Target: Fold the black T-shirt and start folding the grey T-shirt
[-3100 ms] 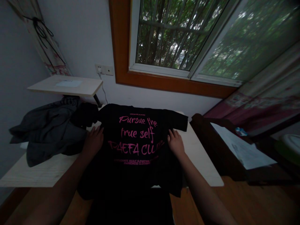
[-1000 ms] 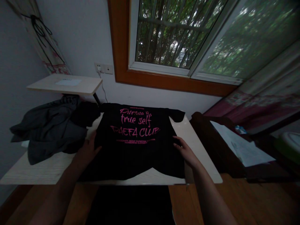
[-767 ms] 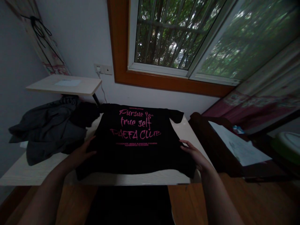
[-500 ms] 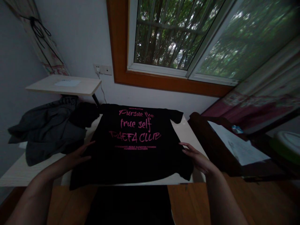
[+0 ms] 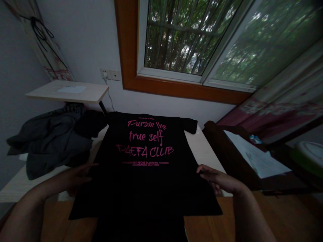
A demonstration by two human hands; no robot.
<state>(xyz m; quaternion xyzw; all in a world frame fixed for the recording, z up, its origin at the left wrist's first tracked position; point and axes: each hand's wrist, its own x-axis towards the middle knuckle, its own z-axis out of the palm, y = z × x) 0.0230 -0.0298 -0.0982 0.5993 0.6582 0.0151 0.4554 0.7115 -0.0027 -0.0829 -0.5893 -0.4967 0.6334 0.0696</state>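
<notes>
A black T-shirt (image 5: 143, 188) with pink lettering lies spread face up on a pale table, its lower hem hanging over the near edge. At its left side is my left hand (image 5: 73, 176), finger and thumb stretched out and apart over the dark cloth. My right hand (image 5: 219, 179) holds the right side of the T-shirt, thumb and forefinger close together and the other fingers curled below. The cloth's darkness hides some fingertips.
Crumpled dark grey clothing (image 5: 58, 137) lies on the table's left, below a small raised shelf (image 5: 93, 92) with a paper on it. To the right stands dark furniture (image 5: 217, 144) bearing a white sheet (image 5: 254, 154). A window (image 5: 186, 40) is behind.
Both hands have moved nearer to me along the shirt's sides. The hem, bunched near the table edge before, now hangs lower and straighter; the lettering has shifted slightly towards me.
</notes>
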